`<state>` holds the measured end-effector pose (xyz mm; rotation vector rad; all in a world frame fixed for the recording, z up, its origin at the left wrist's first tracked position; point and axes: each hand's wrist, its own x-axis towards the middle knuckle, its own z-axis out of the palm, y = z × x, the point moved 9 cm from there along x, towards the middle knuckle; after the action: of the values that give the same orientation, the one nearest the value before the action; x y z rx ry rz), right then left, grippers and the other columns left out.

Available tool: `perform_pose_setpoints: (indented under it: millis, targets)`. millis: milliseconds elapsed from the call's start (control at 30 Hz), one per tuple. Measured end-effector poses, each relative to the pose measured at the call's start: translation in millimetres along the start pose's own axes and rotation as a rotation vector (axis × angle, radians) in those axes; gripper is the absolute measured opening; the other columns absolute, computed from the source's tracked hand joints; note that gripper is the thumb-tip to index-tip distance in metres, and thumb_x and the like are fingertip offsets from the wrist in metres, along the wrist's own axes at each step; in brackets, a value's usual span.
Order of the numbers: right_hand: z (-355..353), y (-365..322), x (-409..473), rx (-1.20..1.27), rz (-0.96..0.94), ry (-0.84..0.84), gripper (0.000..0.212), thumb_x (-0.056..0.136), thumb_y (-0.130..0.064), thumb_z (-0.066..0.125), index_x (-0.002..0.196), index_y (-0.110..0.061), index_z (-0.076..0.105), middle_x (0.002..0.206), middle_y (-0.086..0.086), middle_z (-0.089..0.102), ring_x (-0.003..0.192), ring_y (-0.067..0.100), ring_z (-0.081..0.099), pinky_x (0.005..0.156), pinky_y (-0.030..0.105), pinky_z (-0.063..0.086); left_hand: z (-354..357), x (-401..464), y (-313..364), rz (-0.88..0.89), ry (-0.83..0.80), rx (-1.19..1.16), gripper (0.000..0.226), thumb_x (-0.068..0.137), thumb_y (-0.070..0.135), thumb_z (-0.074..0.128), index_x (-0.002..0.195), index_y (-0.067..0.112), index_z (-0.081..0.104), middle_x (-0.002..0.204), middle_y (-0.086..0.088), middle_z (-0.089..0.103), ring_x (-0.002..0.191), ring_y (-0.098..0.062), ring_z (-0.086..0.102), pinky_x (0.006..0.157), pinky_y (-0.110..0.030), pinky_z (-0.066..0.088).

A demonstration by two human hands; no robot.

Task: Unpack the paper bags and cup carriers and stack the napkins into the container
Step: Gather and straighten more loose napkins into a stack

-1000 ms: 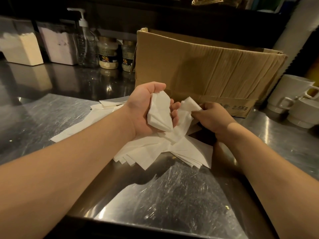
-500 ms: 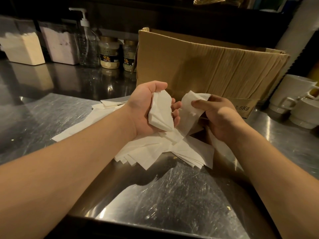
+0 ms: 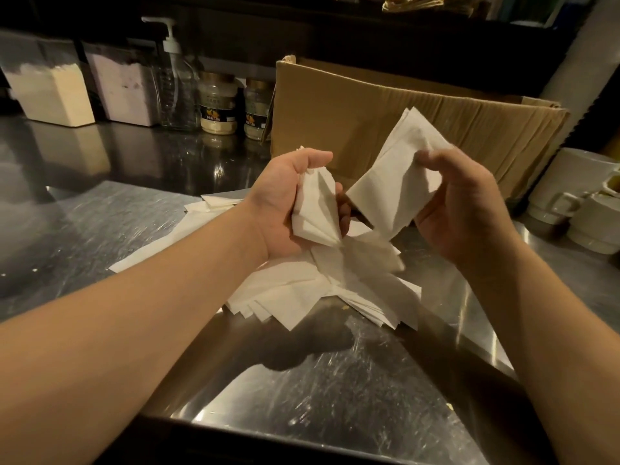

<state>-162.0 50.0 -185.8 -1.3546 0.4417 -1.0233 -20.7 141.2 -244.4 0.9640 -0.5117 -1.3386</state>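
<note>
A loose pile of white napkins (image 3: 302, 290) lies spread on the steel counter (image 3: 100, 223) in the middle of the view. My left hand (image 3: 281, 209) grips a small bunch of folded napkins (image 3: 313, 213) just above the pile. To its right, my right hand (image 3: 459, 203) pinches a few napkins (image 3: 392, 176) and holds them up in the air, tilted, in front of the cardboard box (image 3: 369, 109). The two hands are a short gap apart.
The open cardboard box stands right behind the pile. Left of it are two jars (image 3: 218, 102), a pump bottle (image 3: 176, 78) and two tubs of powder (image 3: 50, 92). White cups (image 3: 577, 193) are stacked at the right edge. The counter's front edge (image 3: 268, 431) is near me.
My right hand has lifted a few napkins off the pile, up and to the right. My left hand has kept its bunch and barely moved.
</note>
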Motion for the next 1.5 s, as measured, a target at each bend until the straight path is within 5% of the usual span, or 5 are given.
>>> perform_pose_setpoints:
  millis: [200, 367, 800, 1067, 1500]
  targets:
    - [42.4, 17.1, -19.4, -0.047, 0.141, -0.398, 0.03, 0.081, -0.019, 0.064, 0.11, -0.009, 0.067, 0.105, 0.002, 0.071, 0.104, 0.022, 0.066, 0.105, 0.051, 0.05, 10.4, -4.5, 0.9, 0.021, -0.084, 0.058, 0.037, 0.092, 0.042, 0.055, 0.113, 0.014, 0.064, 0.096, -0.006, 0.068, 0.079, -0.022, 0.068, 0.078, -0.033, 0.056]
    - [40.0, 23.6, -17.4, -0.1, 0.123, -0.33, 0.021, 0.085, -0.013, 0.07, 0.105, -0.009, 0.071, 0.109, 0.007, 0.07, 0.108, 0.029, 0.057, 0.108, 0.065, 0.037, 16.3, -8.9, 4.7, 0.084, -0.1, 0.171, 0.037, 0.085, 0.045, 0.055, 0.105, 0.016, 0.069, 0.083, -0.005, 0.07, 0.076, -0.02, 0.066, 0.081, -0.036, 0.053]
    - [35.8, 29.3, -18.9, -0.236, 0.084, -0.209, 0.021, 0.089, -0.018, 0.074, 0.109, -0.013, 0.069, 0.101, 0.002, 0.075, 0.091, 0.023, 0.073, 0.054, 0.03, 0.056, 13.8, -1.8, -8.1, -0.001, -0.146, 0.234, 0.085, 0.087, 0.085, 0.04, 0.142, 0.023, 0.059, 0.144, -0.017, 0.06, 0.134, -0.044, 0.055, 0.111, -0.063, 0.043]
    - [37.7, 7.7, -22.9, -0.701, -0.282, -0.074, 0.028, 0.091, -0.037, 0.073, 0.114, -0.036, 0.056, 0.121, -0.005, 0.06, 0.11, 0.012, 0.06, 0.092, 0.036, 0.058, 9.5, -7.0, -1.3, 0.039, -0.036, 0.289, 0.082, 0.088, 0.083, 0.041, 0.144, 0.024, 0.052, 0.129, -0.015, 0.07, 0.119, -0.042, 0.067, 0.105, -0.06, 0.05]
    - [47.9, 20.9, -22.5, -0.668, -0.103, -0.27, 0.016, 0.09, -0.029, 0.073, 0.101, -0.028, 0.062, 0.115, 0.002, 0.065, 0.103, 0.019, 0.067, 0.08, 0.033, 0.063, 8.0, -8.3, -4.1, -0.015, 0.008, 0.413, 0.054, 0.097, 0.072, 0.037, 0.128, 0.032, 0.056, 0.112, -0.008, 0.072, 0.105, -0.029, 0.07, 0.088, -0.045, 0.06]
